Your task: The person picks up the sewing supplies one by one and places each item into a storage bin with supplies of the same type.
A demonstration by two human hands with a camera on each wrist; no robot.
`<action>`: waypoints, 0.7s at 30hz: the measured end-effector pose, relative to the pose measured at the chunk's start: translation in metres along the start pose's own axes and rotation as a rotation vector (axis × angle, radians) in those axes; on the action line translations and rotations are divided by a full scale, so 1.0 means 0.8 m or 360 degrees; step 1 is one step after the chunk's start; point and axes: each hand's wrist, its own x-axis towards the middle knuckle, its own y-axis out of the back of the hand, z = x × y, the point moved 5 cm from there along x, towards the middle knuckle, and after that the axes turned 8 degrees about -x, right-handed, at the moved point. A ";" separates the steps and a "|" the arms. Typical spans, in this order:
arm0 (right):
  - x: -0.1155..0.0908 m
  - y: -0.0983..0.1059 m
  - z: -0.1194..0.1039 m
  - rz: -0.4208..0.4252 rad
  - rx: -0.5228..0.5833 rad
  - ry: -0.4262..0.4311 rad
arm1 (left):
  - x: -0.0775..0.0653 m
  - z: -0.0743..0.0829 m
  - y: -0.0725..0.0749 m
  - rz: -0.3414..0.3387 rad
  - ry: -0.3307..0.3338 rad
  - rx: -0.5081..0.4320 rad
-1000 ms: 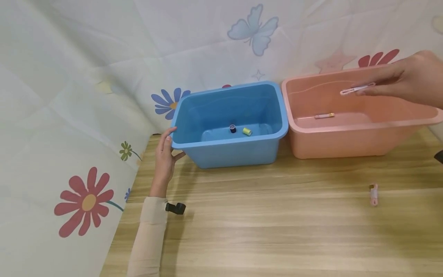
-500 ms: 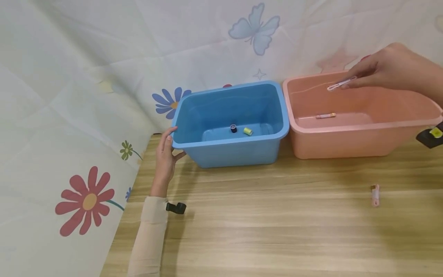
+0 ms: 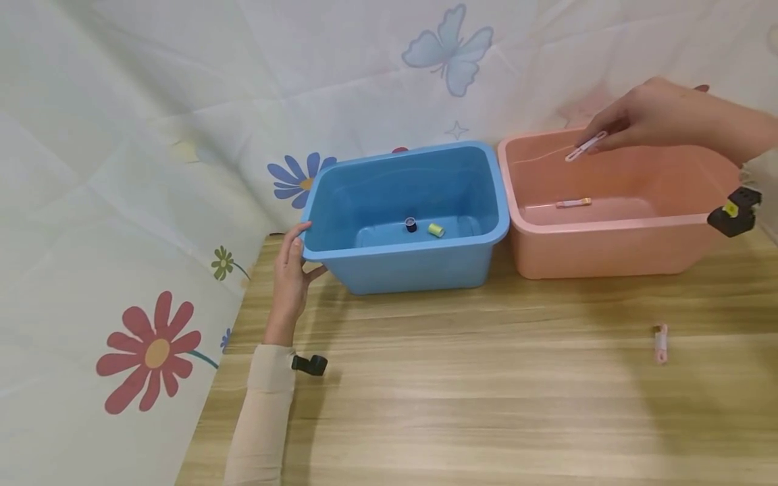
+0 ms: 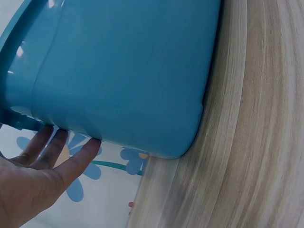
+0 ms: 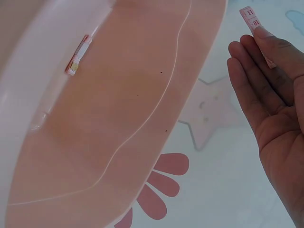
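My left hand (image 3: 292, 280) rests against the left end of a blue plastic bin (image 3: 419, 266). In the left wrist view, fairly straight fingers (image 4: 78, 159) touch the bin's outer wall. Above the pink bin (image 3: 602, 250), my right hand (image 3: 659, 118) pinches a folded measuring tape (image 3: 586, 146) between thumb and fingers; red numbers show on that tape (image 5: 250, 17) in the right wrist view. Another folded measuring tape (image 3: 573, 202) lies on the pink bin's floor. A third small pink-and-white bundle (image 3: 661, 344) lies on the table in front.
The bins stand side by side against a patterned cloth backdrop (image 3: 365, 81). Inside the blue bin are a dark small spool (image 3: 410, 225) and a yellow-green spool (image 3: 435, 230). Wood-grain table (image 3: 462, 391) extends in front of both bins.
My right hand has moved left and farther over the pink bin with the measuring tape, which has turned steeper. The left hand and both bins have stayed in place.
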 end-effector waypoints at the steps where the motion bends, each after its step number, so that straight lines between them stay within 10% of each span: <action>1: 0.002 -0.002 0.001 -0.0023 0.0004 -0.0010 | 0.000 0.000 0.000 -0.0003 0.0002 -0.0004; 21: 0.007 -0.016 0.001 -0.0088 0.0094 0.0013 | 0.002 0.000 0.002 0.0010 0.0017 -0.0019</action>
